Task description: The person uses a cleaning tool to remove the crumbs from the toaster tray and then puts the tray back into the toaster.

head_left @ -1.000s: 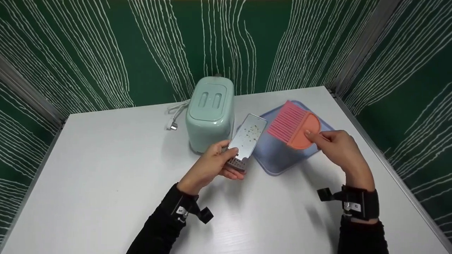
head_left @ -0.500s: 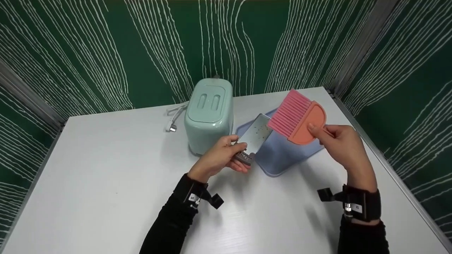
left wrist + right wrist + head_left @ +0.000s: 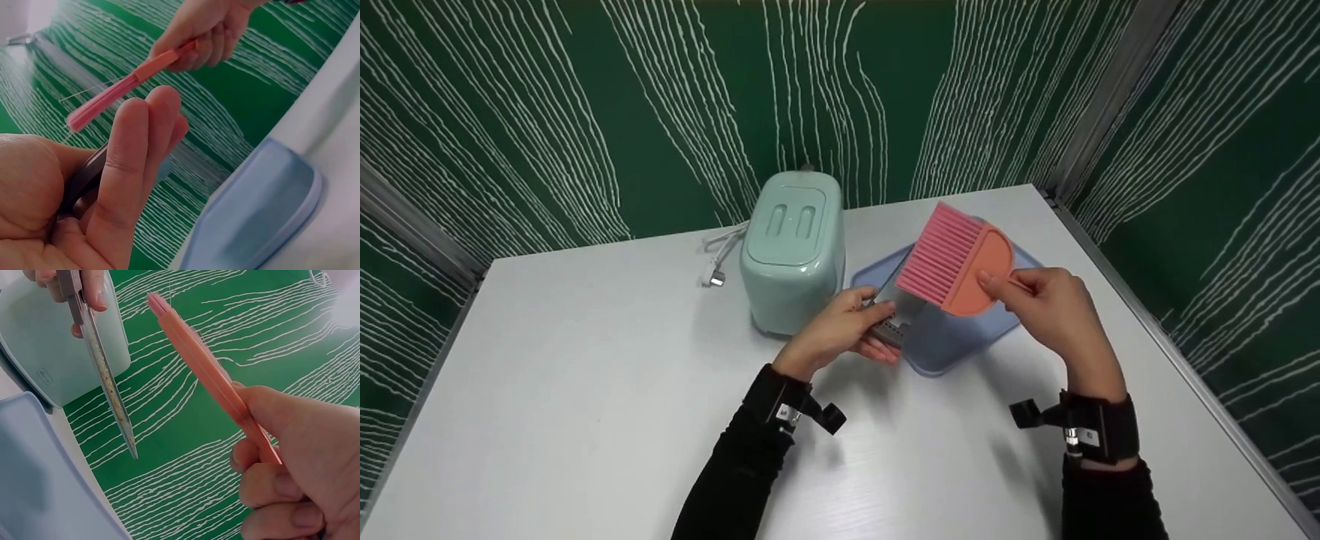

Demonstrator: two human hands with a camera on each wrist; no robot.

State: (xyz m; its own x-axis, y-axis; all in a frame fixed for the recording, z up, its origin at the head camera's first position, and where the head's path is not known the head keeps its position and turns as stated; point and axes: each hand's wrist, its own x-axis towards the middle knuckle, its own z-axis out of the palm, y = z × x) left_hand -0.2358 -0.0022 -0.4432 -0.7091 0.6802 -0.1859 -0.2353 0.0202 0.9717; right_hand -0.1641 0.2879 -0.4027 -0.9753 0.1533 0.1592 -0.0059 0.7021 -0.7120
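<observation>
My left hand [image 3: 836,326] grips the grey, slotted end of a flat metal crumb tray [image 3: 901,306], thumb on top. In the right wrist view, the crumb tray [image 3: 104,377] is seen nearly edge-on, with brown crumbs [image 3: 114,398] along it. My right hand [image 3: 1054,304] pinches the handle of a brush [image 3: 986,270] with an orange body and pink bristles. Those bristles overlap the far part of the crumb tray in the head view; the right wrist view shows a gap between them. Beneath both lies a light-blue tray [image 3: 952,345].
A mint-green toaster [image 3: 791,262] stands just left of the left hand, its white cord and plug [image 3: 712,276] lying on the white table [image 3: 585,390]. Green walls [image 3: 660,112] with white streaks enclose the back and sides.
The left hand has moved right and slightly up, carrying the crumb tray over the light-blue tray. The brush rose, then came left and down, now covering the far part of the crumb tray.
</observation>
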